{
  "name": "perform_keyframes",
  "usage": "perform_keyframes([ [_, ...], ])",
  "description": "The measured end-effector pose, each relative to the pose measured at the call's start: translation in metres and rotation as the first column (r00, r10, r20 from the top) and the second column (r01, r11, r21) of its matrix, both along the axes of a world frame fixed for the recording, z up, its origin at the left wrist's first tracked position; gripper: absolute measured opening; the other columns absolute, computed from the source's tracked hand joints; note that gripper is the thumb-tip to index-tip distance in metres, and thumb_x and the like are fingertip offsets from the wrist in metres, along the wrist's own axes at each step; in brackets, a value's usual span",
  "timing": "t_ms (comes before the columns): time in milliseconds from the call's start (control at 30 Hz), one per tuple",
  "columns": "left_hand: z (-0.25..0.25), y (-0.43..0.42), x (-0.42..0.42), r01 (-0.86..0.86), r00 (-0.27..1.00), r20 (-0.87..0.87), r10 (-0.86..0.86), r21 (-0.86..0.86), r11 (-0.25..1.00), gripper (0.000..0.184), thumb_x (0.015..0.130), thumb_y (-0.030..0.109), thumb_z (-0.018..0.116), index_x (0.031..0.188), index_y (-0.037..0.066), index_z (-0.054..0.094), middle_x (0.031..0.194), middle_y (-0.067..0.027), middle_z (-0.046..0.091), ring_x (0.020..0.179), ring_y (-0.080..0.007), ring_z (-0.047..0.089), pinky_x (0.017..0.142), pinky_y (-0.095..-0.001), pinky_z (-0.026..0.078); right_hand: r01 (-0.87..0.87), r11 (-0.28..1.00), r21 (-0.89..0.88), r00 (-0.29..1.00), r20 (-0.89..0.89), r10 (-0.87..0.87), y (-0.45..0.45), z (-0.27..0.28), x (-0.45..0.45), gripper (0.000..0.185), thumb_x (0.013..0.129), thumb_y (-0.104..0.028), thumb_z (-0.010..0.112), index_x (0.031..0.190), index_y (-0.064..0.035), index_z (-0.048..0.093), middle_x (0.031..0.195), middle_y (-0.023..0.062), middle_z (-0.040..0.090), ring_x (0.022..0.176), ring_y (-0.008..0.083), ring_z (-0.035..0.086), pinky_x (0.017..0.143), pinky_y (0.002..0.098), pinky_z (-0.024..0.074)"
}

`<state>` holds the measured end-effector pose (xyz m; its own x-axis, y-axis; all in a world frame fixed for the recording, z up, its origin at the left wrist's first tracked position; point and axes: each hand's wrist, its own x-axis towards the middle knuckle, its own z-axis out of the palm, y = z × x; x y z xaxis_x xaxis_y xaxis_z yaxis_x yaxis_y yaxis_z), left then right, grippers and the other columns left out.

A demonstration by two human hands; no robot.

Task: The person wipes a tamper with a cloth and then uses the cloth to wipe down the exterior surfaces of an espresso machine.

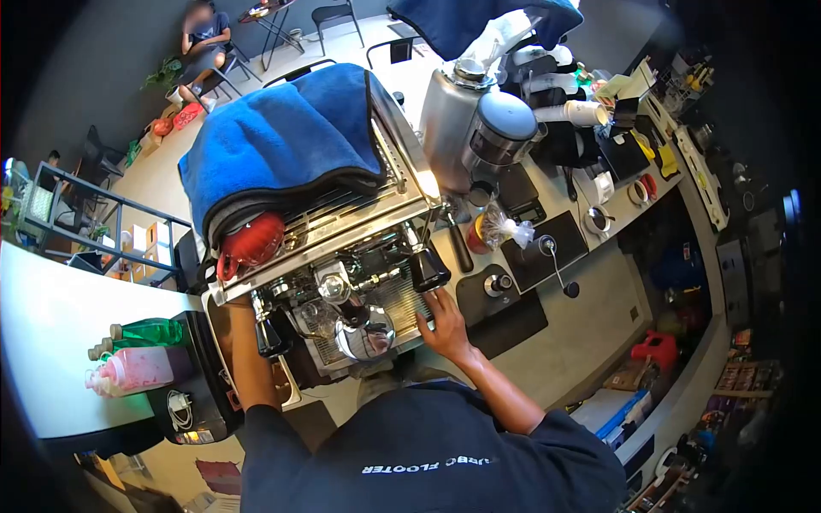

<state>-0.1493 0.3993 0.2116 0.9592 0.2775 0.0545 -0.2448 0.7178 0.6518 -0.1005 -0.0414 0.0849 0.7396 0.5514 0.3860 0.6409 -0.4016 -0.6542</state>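
A metal espresso machine [389, 308] stands in front of me, with black knobs on its front left and front right. A round shiny metal pitcher [366, 340] is at the middle of its front, below the group head. My right hand [445, 329] is at the machine's right front side, just under the right black knob [428, 270]. Its fingers are stretched upward with the thumb apart, and nothing shows in them. My left forearm [248, 355] reaches up by the machine's left side, near the left black knob [272, 338]. The machine hides my left hand's fingers.
A blue cloth [282, 137] and a red cup [254, 239] lie on top of the machine. To the right stand a coffee grinder [449, 120], a tamper [496, 284] and a black mat [547, 244]. Bottles [137, 366] are at the left. A person [205, 43] sits far off.
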Motion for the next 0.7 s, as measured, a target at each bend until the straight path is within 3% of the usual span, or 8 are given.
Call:
perform_keyframes([
  [267, -0.001, -0.097, -0.072, -0.246, 0.962, -0.095, 0.257, 0.116, 0.962, 0.069, 0.103, 0.058, 0.042, 0.149, 0.007, 0.046, 0.145, -0.0137, 0.055, 0.127, -0.0255, 0.057, 0.112, -0.0370, 0.041, -0.011, 0.998, 0.054, 1.000, 0.022, 0.010, 0.001, 0.010, 0.001, 0.053, 0.088, -0.017, 0.068, 0.136, 0.0027, 0.054, 0.141, 0.0268, 0.052, 0.122, 0.0444, 0.057, 0.100, 0.0456, 0.0490],
  [533, 0.005, -0.102, -0.076, -0.431, 0.874, -0.147, 0.464, 0.210, 0.878, 0.073, 0.104, 0.063, 0.035, 0.152, 0.009, 0.043, 0.146, -0.0122, 0.055, 0.126, -0.0245, 0.058, 0.111, -0.0368, 0.042, -0.021, 0.994, 0.103, 0.999, 0.044, 0.016, 0.003, 0.017, 0.002, 0.057, 0.087, -0.013, 0.069, 0.139, 0.0029, 0.051, 0.143, 0.0265, 0.052, 0.124, 0.0435, 0.057, 0.102, 0.0452, 0.0489],
  [700, 0.008, -0.063, -0.086, -0.529, 0.799, -0.172, 0.576, 0.253, 0.810, 0.076, 0.105, 0.066, 0.030, 0.154, 0.010, 0.041, 0.146, -0.0112, 0.056, 0.126, -0.0238, 0.059, 0.111, -0.0367, 0.042, -0.019, 0.993, 0.115, 0.999, 0.053, 0.013, 0.002, 0.017, 0.001, 0.058, 0.086, -0.012, 0.069, 0.139, 0.0025, 0.051, 0.144, 0.0260, 0.052, 0.124, 0.0430, 0.058, 0.102, 0.0449, 0.0490],
])
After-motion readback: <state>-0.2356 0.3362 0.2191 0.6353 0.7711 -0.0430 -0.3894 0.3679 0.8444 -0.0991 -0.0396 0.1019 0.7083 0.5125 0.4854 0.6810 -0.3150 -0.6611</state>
